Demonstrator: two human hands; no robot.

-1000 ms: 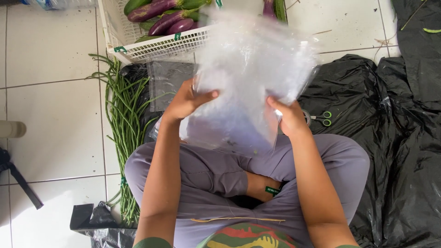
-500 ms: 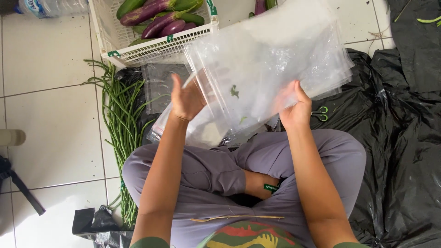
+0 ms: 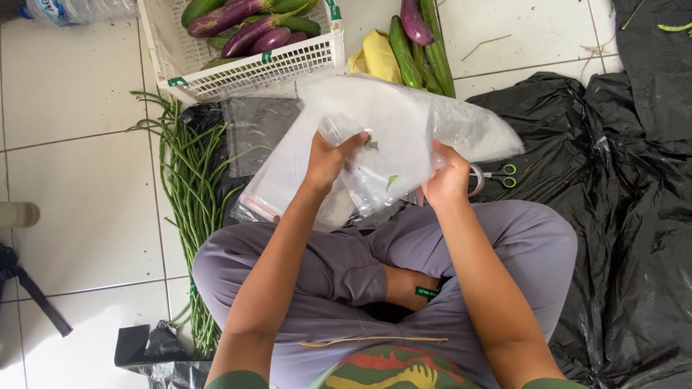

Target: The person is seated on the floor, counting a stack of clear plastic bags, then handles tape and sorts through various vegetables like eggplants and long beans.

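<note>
I sit cross-legged on a tiled floor and hold a clear plastic bag (image 3: pixel 404 137) in front of my knees. My left hand (image 3: pixel 328 158) grips its left side with the fingers curled into the plastic. At the bag's lower right edge my right hand (image 3: pixel 448 179) pinches it. A few small green leaf bits show through the plastic. Under the bag lies a stack of more clear bags (image 3: pixel 277 180).
A bundle of long green beans (image 3: pixel 189 209) lies at my left. A white crate (image 3: pixel 252 68) of eggplants and cucumbers stands ahead, with loose vegetables (image 3: pixel 411 43) beside it. Green-handled scissors (image 3: pixel 501 175) rest on black plastic sheeting (image 3: pixel 627 216) at my right.
The bag was spread high and wide in front of me; now it is lower and folded more, with both hands closer together on it.
</note>
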